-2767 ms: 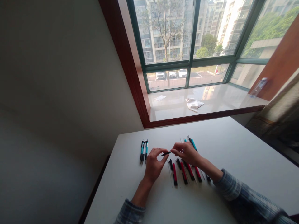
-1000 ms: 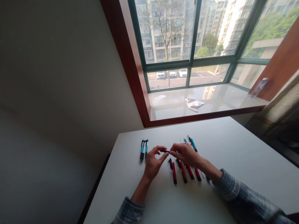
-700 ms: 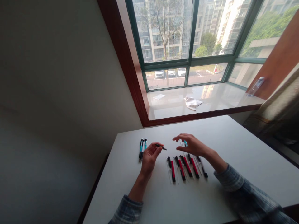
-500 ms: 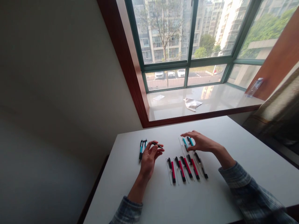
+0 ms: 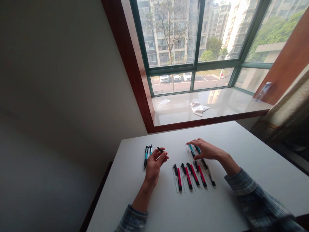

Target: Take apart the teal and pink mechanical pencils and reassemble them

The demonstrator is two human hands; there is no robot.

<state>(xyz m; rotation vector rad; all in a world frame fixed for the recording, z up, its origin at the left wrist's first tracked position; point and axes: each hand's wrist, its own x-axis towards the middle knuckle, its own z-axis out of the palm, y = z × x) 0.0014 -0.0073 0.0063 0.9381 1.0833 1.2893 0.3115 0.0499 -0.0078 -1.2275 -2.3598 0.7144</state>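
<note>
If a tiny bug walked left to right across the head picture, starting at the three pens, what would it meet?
Three pens → left hand holding a small black piece → leftmost red barrel → right hand → clear bottle.

On my flat white table (image 5: pixel 159 212) lies a row of slim red-and-black pen parts (image 5: pixel 179 177). Left of the row are three slim blue-and-black pens (image 5: pixel 146 155); nearer it, my left hand (image 5: pixel 152 165) holds a short black tube (image 5: pixel 160 149). Behind the row, my right hand (image 5: pixel 205 149) is beside slim blue-and-black pen parts (image 5: pixel 191 150).
</note>
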